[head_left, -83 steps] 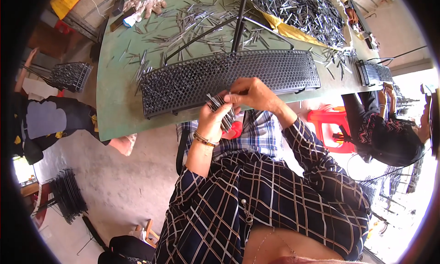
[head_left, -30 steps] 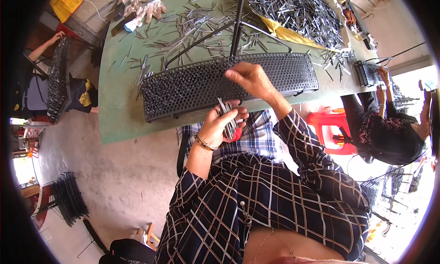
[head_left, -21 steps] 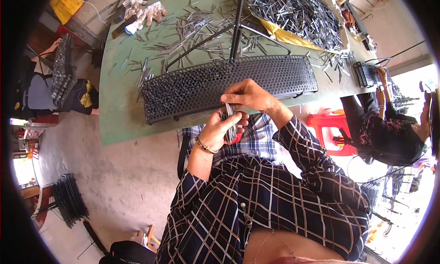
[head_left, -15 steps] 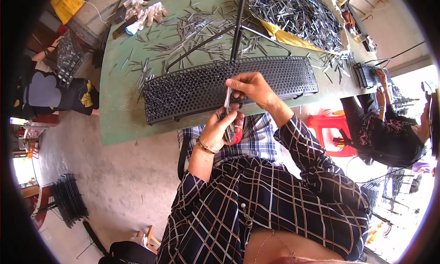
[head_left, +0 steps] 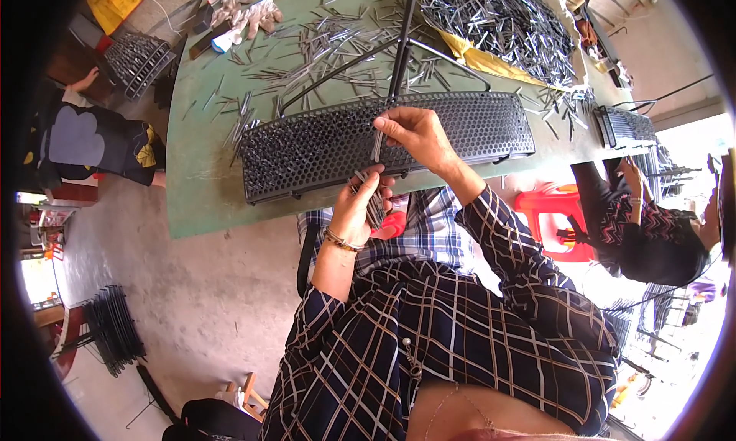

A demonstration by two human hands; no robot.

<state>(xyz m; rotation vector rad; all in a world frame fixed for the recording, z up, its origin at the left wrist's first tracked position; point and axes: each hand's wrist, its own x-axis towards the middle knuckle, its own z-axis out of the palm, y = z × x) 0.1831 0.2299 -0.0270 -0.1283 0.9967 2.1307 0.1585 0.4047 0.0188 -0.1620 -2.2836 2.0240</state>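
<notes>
My left hand (head_left: 353, 215), palm up at the table's near edge, is closed around a bundle of thin metal rods (head_left: 375, 210). Just above it, my right hand (head_left: 422, 138) pinches a few slim grey rods (head_left: 377, 145) that point down toward the left hand. Both hands are in front of a long black perforated rack (head_left: 468, 131) on the table, its face full of round holes. Dark rod ends look to crowd the holes on its left part, while the holes on the right show through. A black metal frame (head_left: 399, 62) rises behind the rack.
Loose rods (head_left: 318, 50) litter the green table (head_left: 199, 146) behind the rack. A large heap of rods (head_left: 498, 31) lies on yellow-edged sacking at the back right. Work gloves (head_left: 257, 21) rest at the far left. A red stool (head_left: 548, 222) and other people flank the table.
My right hand has moved slightly left, and the rods in it now hang a little higher apart from the bundle. My left hand has shifted slightly left. The person on the right lowered a hand.
</notes>
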